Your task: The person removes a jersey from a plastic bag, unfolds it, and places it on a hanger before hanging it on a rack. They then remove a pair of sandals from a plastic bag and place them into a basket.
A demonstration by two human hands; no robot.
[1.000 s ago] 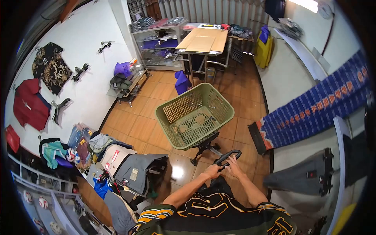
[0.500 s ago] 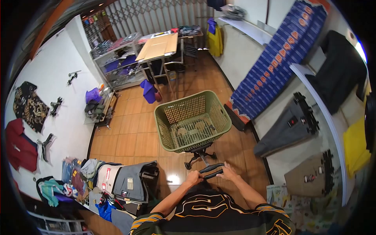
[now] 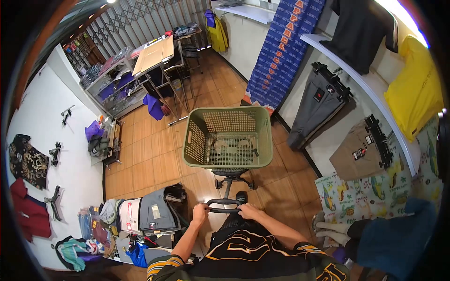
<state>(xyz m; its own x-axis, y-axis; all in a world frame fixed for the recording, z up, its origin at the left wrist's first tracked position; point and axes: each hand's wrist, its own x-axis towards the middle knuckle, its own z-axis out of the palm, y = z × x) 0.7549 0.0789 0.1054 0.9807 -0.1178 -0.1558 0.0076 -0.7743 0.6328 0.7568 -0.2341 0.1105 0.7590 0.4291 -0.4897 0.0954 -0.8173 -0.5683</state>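
Observation:
My left hand (image 3: 200, 213) is wrapped round the left end of a black push handle (image 3: 224, 202). On the same handle's right end, my right hand (image 3: 250, 211) is closed. The handle joins a small wheeled cart frame (image 3: 229, 179), which carries a green plastic basket (image 3: 228, 166) with perforated walls. Nothing but its grid floor and round wheel-like shapes beneath shows inside the basket. One dark shoe of mine (image 3: 242, 197) shows just beyond the handle.
Folded trousers (image 3: 157, 210) are stacked on the left. Ahead stands a table with a cardboard top (image 3: 154, 55). A tall blue banner (image 3: 282, 56) leans at the right wall, near hanging grey trousers (image 3: 315, 103). A person in a teal top (image 3: 398, 241) is at lower right.
My view and the cart have turned to the right, so the shop furnishings shift left. Both hands stay on the handle. The person at lower right has come into view.

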